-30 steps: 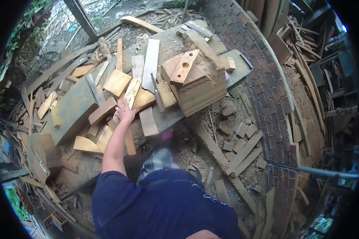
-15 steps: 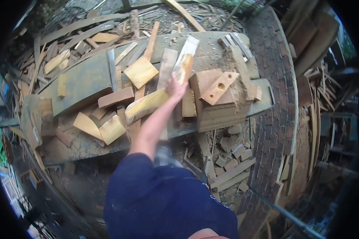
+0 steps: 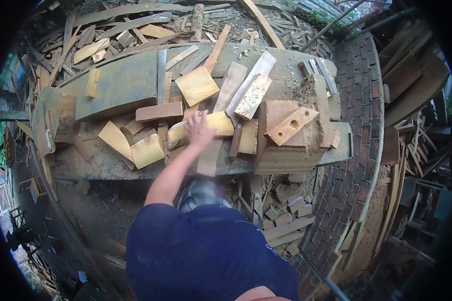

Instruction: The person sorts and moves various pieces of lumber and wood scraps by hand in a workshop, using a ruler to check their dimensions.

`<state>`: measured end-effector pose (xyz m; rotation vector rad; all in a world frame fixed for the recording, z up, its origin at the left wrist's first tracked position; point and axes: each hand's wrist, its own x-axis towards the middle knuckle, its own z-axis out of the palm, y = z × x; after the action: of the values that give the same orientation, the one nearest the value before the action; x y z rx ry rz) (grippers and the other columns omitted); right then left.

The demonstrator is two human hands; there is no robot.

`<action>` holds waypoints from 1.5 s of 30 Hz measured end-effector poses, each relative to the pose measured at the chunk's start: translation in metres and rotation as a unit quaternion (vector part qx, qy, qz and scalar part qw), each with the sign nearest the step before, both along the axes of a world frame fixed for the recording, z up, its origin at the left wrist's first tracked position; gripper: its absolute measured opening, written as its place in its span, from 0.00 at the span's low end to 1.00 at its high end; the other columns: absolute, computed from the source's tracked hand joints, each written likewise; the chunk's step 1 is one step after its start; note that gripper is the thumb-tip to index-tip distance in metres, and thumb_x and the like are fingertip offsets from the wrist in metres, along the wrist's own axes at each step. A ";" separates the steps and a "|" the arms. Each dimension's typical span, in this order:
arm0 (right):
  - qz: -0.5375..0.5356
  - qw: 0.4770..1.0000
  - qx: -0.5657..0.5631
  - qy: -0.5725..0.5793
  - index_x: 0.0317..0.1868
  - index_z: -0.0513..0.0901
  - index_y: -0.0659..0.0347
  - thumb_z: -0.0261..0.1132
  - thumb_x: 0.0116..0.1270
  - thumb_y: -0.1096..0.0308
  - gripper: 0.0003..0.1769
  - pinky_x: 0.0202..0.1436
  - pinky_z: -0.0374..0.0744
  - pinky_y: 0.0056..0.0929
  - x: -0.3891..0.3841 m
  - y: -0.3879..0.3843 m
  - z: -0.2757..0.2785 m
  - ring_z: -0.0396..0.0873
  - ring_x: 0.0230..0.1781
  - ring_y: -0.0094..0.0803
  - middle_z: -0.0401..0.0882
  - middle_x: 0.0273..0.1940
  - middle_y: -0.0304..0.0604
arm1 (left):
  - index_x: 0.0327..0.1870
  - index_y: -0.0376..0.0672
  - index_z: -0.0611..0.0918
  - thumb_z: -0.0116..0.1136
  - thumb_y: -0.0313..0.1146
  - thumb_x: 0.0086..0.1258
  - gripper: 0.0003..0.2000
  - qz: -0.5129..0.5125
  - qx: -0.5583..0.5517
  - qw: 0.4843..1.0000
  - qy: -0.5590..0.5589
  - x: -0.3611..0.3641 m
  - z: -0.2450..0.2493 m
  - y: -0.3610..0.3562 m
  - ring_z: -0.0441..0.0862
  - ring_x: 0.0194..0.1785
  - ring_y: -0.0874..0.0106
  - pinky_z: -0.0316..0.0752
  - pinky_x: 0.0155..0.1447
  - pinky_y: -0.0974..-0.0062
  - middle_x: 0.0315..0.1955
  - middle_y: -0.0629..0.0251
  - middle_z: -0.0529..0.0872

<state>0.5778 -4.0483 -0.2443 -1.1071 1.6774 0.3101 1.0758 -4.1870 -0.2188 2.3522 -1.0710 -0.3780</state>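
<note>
My left hand lies over a yellow wood block, fingers spread across its top. That block rests crosswise on a greyish plank. Just to the right, a pale rough-faced wood block leans over a longer light board. Below it, a dark wooden handle stands against another block. A square yellow block and a reddish-brown block sit left of my fingers. My right hand is out of sight.
A large wood block on the right carries an offcut with holes. More yellow blocks lie at left on the worn bench. A brick ledge runs down the right side, and scrap wood is heaped behind.
My left hand has let go of the rough-faced block, which now lies on the light board. It has moved left onto the yellow block. The whole view has shifted slightly.
</note>
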 end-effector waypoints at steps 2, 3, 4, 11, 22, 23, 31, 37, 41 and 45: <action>0.010 1.000 0.001 -0.003 0.58 0.71 0.68 0.64 0.51 0.67 0.31 0.54 0.74 0.37 -0.001 -0.006 -0.003 0.78 0.50 0.44 0.79 0.48 0.58 | 0.65 0.48 0.64 0.70 0.47 0.49 0.41 0.002 0.099 0.991 -0.093 0.013 0.015 0.024 0.59 0.63 0.52 0.50 0.67 0.48 0.61 0.53 0.62; 0.015 1.000 0.000 -0.003 0.58 0.71 0.68 0.64 0.51 0.67 0.31 0.54 0.74 0.37 0.000 -0.009 -0.003 0.78 0.50 0.44 0.79 0.48 0.58 | 0.65 0.48 0.64 0.70 0.47 0.49 0.41 0.005 0.099 0.991 -0.093 0.023 0.010 0.034 0.59 0.63 0.52 0.50 0.67 0.48 0.61 0.53 0.62; 0.020 1.000 0.000 -0.005 0.58 0.71 0.68 0.64 0.51 0.67 0.31 0.54 0.74 0.37 0.000 -0.012 -0.004 0.78 0.50 0.44 0.79 0.48 0.58 | 0.64 0.48 0.65 0.73 0.47 0.45 0.43 -0.031 0.119 0.986 -0.117 0.031 0.003 0.045 0.60 0.62 0.53 0.51 0.65 0.50 0.58 0.54 0.64; 0.065 0.998 0.003 -0.011 0.57 0.72 0.67 0.63 0.52 0.68 0.30 0.53 0.74 0.37 -0.002 -0.030 -0.006 0.79 0.49 0.44 0.79 0.47 0.57 | 0.58 0.43 0.70 0.77 0.49 0.36 0.44 -0.071 0.227 0.969 -0.063 0.032 0.043 0.049 0.66 0.52 0.57 0.58 0.54 0.59 0.47 0.57 0.69; 0.134 0.991 0.011 -0.024 0.56 0.73 0.65 0.62 0.52 0.69 0.28 0.52 0.75 0.37 0.004 -0.052 -0.012 0.79 0.48 0.44 0.80 0.46 0.57 | 0.54 0.38 0.69 0.67 0.48 0.53 0.32 0.036 0.161 0.981 0.104 -0.056 0.018 0.107 0.73 0.53 0.56 0.64 0.56 0.56 0.48 0.54 0.75; 0.140 0.990 0.011 -0.026 0.56 0.73 0.64 0.62 0.52 0.69 0.28 0.52 0.75 0.37 0.006 -0.053 -0.014 0.79 0.48 0.44 0.80 0.45 0.57 | 0.57 0.39 0.68 0.67 0.47 0.53 0.33 0.044 0.146 0.983 0.097 -0.056 0.011 0.110 0.69 0.56 0.56 0.61 0.58 0.55 0.52 0.54 0.72; 0.146 0.988 0.001 -0.050 0.55 0.74 0.63 0.61 0.52 0.70 0.27 0.51 0.75 0.38 0.002 -0.052 -0.032 0.80 0.47 0.44 0.81 0.44 0.56 | 0.63 0.44 0.63 0.69 0.45 0.52 0.39 0.085 0.082 0.992 -0.054 0.015 0.005 0.064 0.64 0.59 0.57 0.58 0.61 0.54 0.54 0.56 0.67; 0.150 0.988 -0.030 -0.028 0.53 0.76 0.60 0.60 0.51 0.72 0.25 0.49 0.75 0.38 -0.005 -0.038 -0.034 0.80 0.46 0.47 0.81 0.42 0.56 | 0.56 0.43 0.66 0.71 0.43 0.50 0.34 0.134 0.220 0.966 0.030 0.050 -0.035 0.027 0.72 0.56 0.53 0.67 0.56 0.53 0.51 0.54 0.72; 0.176 0.982 -0.072 -0.017 0.52 0.76 0.59 0.61 0.51 0.70 0.23 0.50 0.76 0.41 -0.008 -0.027 -0.027 0.78 0.48 0.53 0.80 0.44 0.59 | 0.52 0.41 0.68 0.71 0.40 0.49 0.31 0.138 0.156 0.977 0.039 0.051 -0.036 0.032 0.73 0.56 0.55 0.70 0.56 0.56 0.50 0.55 0.74; 0.190 0.979 -0.073 0.001 0.52 0.76 0.58 0.65 0.51 0.64 0.25 0.52 0.75 0.44 -0.015 -0.011 -0.039 0.77 0.50 0.54 0.80 0.45 0.59 | 0.45 0.38 0.73 0.71 0.37 0.47 0.26 0.129 0.091 0.981 0.111 0.058 -0.026 0.041 0.79 0.50 0.57 0.72 0.54 0.64 0.43 0.52 0.81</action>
<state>0.5628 -4.0589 -0.2832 -1.5398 1.5011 0.4348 1.1341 -4.1458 -0.2450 2.4965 -0.6410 -0.6446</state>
